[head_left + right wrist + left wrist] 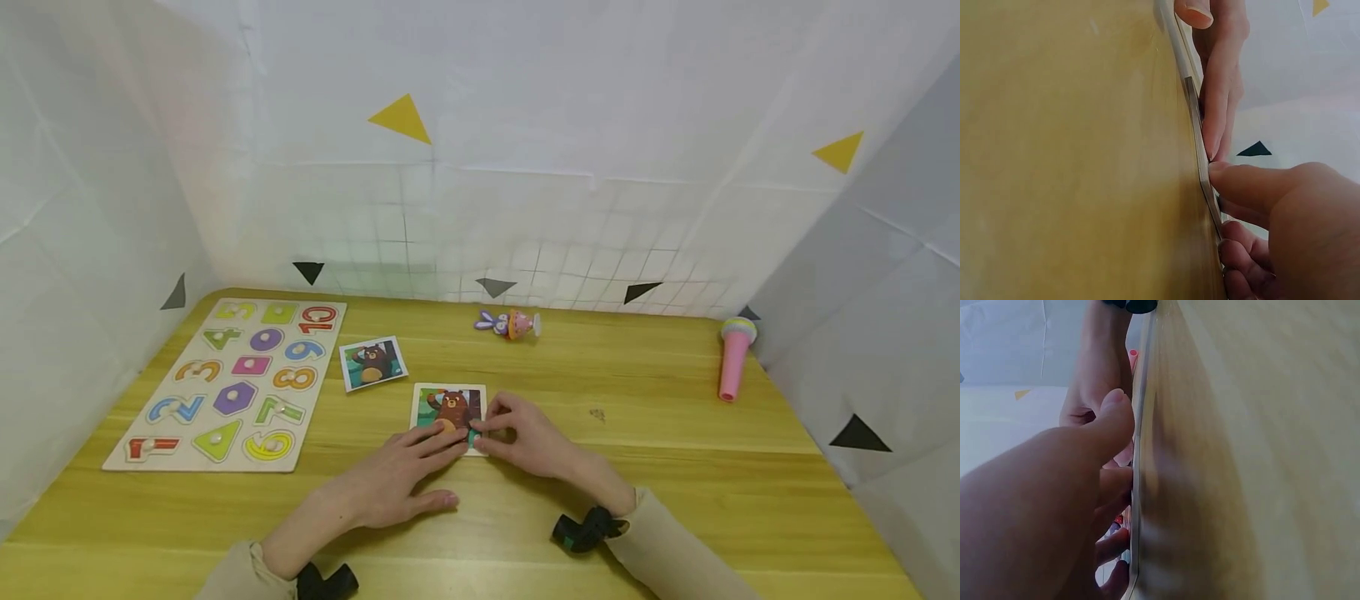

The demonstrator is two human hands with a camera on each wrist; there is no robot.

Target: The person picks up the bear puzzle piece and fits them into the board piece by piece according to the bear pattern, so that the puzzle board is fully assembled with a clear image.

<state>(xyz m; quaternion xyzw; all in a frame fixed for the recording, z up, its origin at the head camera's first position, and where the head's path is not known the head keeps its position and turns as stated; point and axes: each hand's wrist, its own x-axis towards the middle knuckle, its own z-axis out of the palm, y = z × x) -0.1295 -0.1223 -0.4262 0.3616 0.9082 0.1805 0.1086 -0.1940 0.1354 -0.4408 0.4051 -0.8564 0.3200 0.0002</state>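
A thin framed bear picture board (453,403) lies flat on the wooden table in front of me. My left hand (393,475) rests its straight fingers on the lower part of the picture, thumb held apart over the table. At the board's right edge, my right hand (525,437) has its thumb and index finger bent together, pinching at the lower right corner. In the right wrist view the thumb (1229,178) touches the board's top near its edge (1200,150), the other fingers curled beside it. Fingers hide part of the picture.
A loose card (373,364) with a similar bear lies behind and left. Further left is a number-and-shape peg board (187,404). A purple-eared rabbit toy (510,323) lies at the back, and a pink toy microphone (735,358) at the right edge. White sheets (525,108) surround the table.
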